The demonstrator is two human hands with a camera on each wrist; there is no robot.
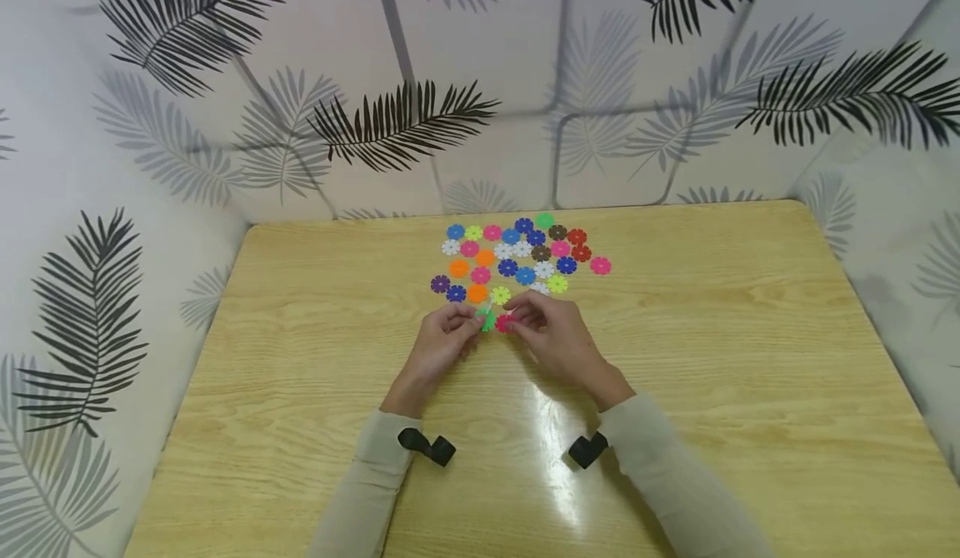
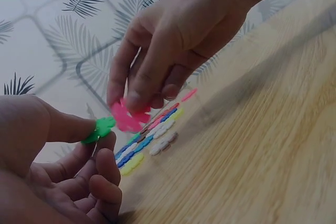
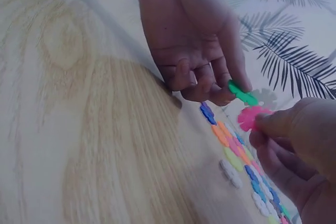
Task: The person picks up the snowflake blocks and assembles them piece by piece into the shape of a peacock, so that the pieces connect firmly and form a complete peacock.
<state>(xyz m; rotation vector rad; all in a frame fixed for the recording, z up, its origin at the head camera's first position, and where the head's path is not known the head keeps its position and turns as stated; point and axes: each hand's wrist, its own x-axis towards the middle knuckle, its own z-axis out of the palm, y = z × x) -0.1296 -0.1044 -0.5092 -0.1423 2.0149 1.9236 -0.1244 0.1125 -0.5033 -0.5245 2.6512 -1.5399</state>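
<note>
My left hand [image 1: 444, 337] pinches a green snowflake disc [image 2: 103, 128], a flat plastic piece with a notched rim, between thumb and index finger. Opposite it, my right hand [image 1: 561, 335] pinches a pink snowflake disc [image 3: 250, 118] by its edge. Both discs are held up over the table, rim beside rim; whether they touch I cannot tell. In the right wrist view the green disc [image 3: 242, 93] appears tilted, nearly edge-on. Just beyond the hands lies a yellow disc [image 1: 500, 295], with an orange disc [image 1: 477, 293] to its left.
Many loose discs in several colours lie flat in a cluster beyond the hands, among them a purple one [image 1: 440, 284] at the left and a pink one [image 1: 601, 266] at the right. The wooden table [image 1: 300, 358] meets a leaf-patterned wall [image 1: 517, 158] at the back.
</note>
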